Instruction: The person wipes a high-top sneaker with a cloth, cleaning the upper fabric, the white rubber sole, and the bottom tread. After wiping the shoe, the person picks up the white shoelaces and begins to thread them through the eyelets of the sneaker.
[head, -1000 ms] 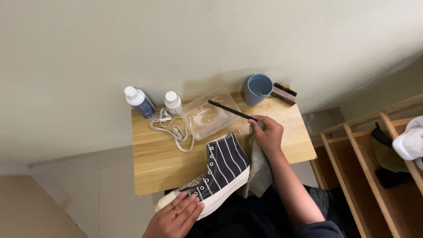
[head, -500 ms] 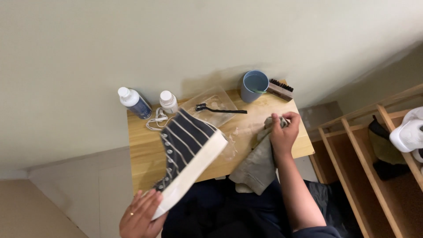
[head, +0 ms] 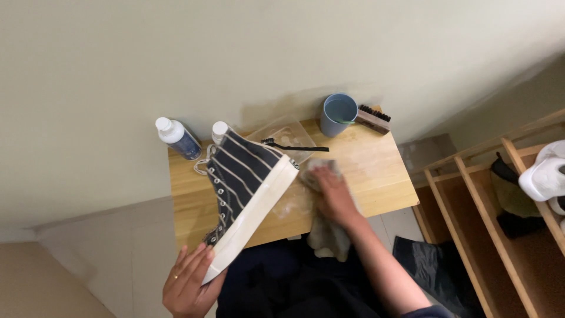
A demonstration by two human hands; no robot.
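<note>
We take the small wooden table [head: 376,176] against the pale wall as our landmark. Our left hand [head: 189,282] sits off its near-left corner, fingers curled around the toe end of a dark striped high-top sneaker [head: 250,188] with a thick white sole; the shoe is held tilted on its side, its heel end raised over the left part of the tabletop and its white sole turned toward our right. Our right hand [head: 331,194] lies on the middle of the table near its front edge, fingers pressed together and flat on a grey cloth [head: 326,235], which hangs down over that front edge toward our lap. The hand and cloth are just beside the sneaker's sole; we cannot tell whether they touch it, since that spot is blurred.

At the table's back edge stand a blue cup [head: 338,115] and, just to its right, a wooden brush with dark bristles [head: 373,119]. A slim black brush [head: 294,145] lies across a clear plastic tray [head: 291,132] toward the back middle. At the back-left corner stands a blue bottle with a white cap [head: 178,139], and a second white-capped bottle [head: 219,131] peeks out behind the sneaker, with white laces [head: 203,164] beside it. To the right of the table is a wooden shoe rack [head: 471,212] holding a white shoe [head: 544,176].
</note>
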